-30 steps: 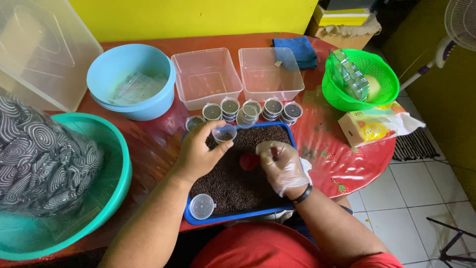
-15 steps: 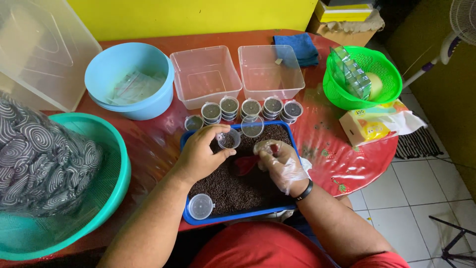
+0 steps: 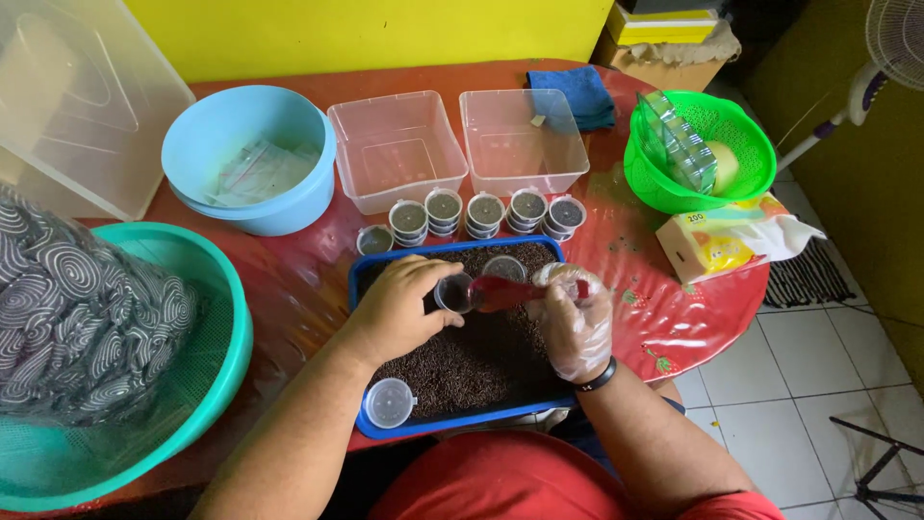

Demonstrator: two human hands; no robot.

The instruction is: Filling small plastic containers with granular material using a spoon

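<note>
A round red table (image 3: pixel 318 279) bears a blue tray (image 3: pixel 371 438), basins, clear tubs and small cups.

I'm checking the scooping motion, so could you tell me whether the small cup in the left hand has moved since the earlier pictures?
Yes. The small cup in the left hand has come down from the blue tray's far rim toward its middle, meeting the red scoop.

Yellow-walled room with a round counter

A yellow wall (image 3: pixel 404 34) is seen behind a round counter (image 3: pixel 674 318) covered in glossy red cloth. White floor tiles (image 3: pixel 818 385) are laid at the right, where a standing fan (image 3: pixel 890 48) and a dark mat (image 3: pixel 813 274) are placed.
</note>
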